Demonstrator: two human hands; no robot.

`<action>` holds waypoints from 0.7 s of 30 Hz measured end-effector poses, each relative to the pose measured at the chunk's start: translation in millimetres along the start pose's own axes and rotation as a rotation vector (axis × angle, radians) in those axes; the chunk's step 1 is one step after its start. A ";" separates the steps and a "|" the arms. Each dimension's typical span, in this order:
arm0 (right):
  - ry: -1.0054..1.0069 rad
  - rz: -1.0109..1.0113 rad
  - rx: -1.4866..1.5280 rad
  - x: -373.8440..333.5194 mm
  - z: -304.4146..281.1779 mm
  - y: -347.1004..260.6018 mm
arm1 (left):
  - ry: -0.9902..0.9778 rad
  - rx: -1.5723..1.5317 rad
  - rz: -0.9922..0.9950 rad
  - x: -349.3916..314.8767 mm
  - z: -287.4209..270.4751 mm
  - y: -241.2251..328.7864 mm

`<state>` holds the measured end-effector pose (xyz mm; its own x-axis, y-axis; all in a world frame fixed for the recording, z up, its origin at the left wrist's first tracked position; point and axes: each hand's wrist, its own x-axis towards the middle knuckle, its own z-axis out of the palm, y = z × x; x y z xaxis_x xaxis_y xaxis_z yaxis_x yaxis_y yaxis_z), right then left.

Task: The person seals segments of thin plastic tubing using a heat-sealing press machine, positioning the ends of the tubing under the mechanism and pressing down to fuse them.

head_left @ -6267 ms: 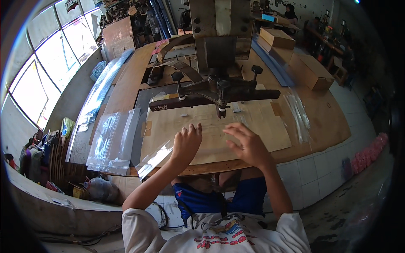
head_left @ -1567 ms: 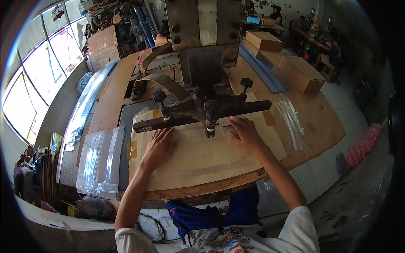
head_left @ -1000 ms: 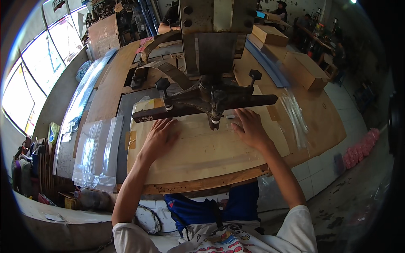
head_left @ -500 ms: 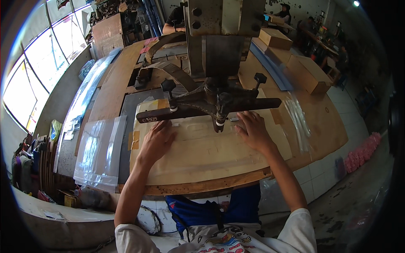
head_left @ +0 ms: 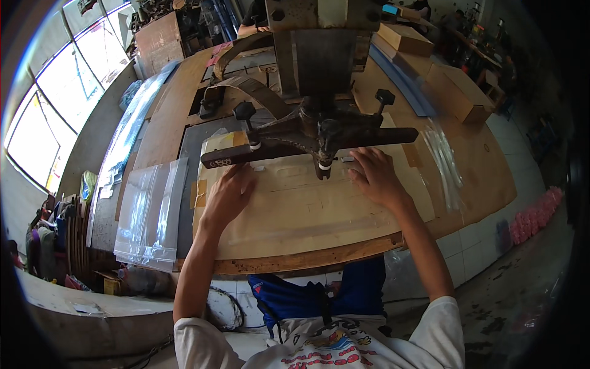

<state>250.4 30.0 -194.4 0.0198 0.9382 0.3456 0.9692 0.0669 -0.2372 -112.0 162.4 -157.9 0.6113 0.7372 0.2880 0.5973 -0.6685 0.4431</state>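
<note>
My left hand [head_left: 230, 195] rests palm down on a yellowish sheet [head_left: 301, 227], its fingertips reaching to the dark metal bar [head_left: 399, 136] of a press. On the other side, my right hand [head_left: 377, 176] lies on the same sheet with its fingers spread, fingertips beside the bar's near edge. Both hands look open, though the bar partly covers the left fingertips. Small pale pieces, one by each hand, sit on the sheet near the bar. The bar hangs from a heavy press head [head_left: 322, 61] with black knobs. Whether it touches the sheet, I cannot tell.
Clear plastic bags [head_left: 147, 212] lie left of the sheet, clear plastic strips [head_left: 444, 165] to its right. Farther right are blue sheets [head_left: 402, 84] and a cardboard box [head_left: 458, 92]. Another person's arm [head_left: 251, 29] shows behind the press. A wooden edge [head_left: 295, 263] borders the worktable in front.
The whole view has shifted a little, so the table sits slightly higher and to the right. Both hands stay at nearly the same places along the bar.
</note>
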 end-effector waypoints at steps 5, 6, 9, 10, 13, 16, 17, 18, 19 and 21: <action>0.016 -0.007 -0.022 -2.6 1.7 -3.2 | 0.043 0.155 0.088 -2.8 3.4 -7.0; 0.068 -0.006 -0.016 -5.1 2.9 -2.9 | 0.041 0.147 0.086 -2.8 3.9 -6.0; 0.083 0.041 0.001 -6.5 -1.4 -8.6 | 0.039 0.131 0.051 -4.0 3.2 -3.3; 0.048 0.087 0.009 -7.0 -2.9 -10.8 | 0.041 0.122 0.022 -4.1 2.9 -2.0; 0.064 0.067 -0.008 -6.1 -6.0 -10.0 | 0.031 0.115 -0.034 -3.4 -0.5 3.6; 0.047 0.115 -0.021 -3.6 -7.4 -12.4 | 0.082 0.105 0.055 -3.0 6.8 -6.8; 0.045 0.123 -0.018 -3.2 -7.4 -13.5 | 0.083 0.089 0.058 -4.3 7.4 -6.1; 0.054 0.121 -0.026 -3.0 -7.8 -14.5 | 0.075 0.088 0.061 -2.7 7.6 -5.2; 0.062 0.118 -0.034 -2.8 -7.1 -14.5 | 0.080 0.081 0.114 0.2 6.6 -4.1; 0.079 0.110 -0.038 -2.2 -8.1 -13.7 | 0.081 0.069 0.171 1.3 7.0 -3.2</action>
<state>239.1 24.2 -184.5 0.1445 0.9092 0.3904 0.9686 -0.0495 -0.2435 -109.5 164.8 -165.0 0.6645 0.6163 0.4227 0.5246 -0.7875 0.3235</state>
